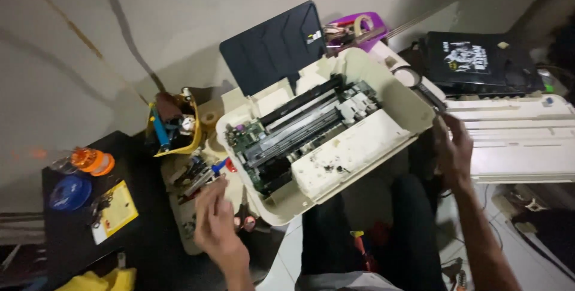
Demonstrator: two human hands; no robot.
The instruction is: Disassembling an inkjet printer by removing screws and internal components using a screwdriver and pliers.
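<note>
Far left, black tabletop (72, 231) w/ blue tape roll (70, 192), orange spool (93, 160), yellow card (117, 208). Next, yellow tool holder (173, 124) stuffed w/ tools. Left hand (217, 222) hovers over loose small parts just beside the printer's left corner; fingers (214, 192) loosely curled, can't tell if they pinch anything. Center: opened cream printer (326, 129), cover off, circuit board & carriage rails exposed, dark paper tray (272, 45) upright behind, resting by the person's lap. Right hand (453, 147) at printer's right edge, fingers half open, holding nothing visible. Far right: white casing panel (518, 138), black box (473, 60).
</note>
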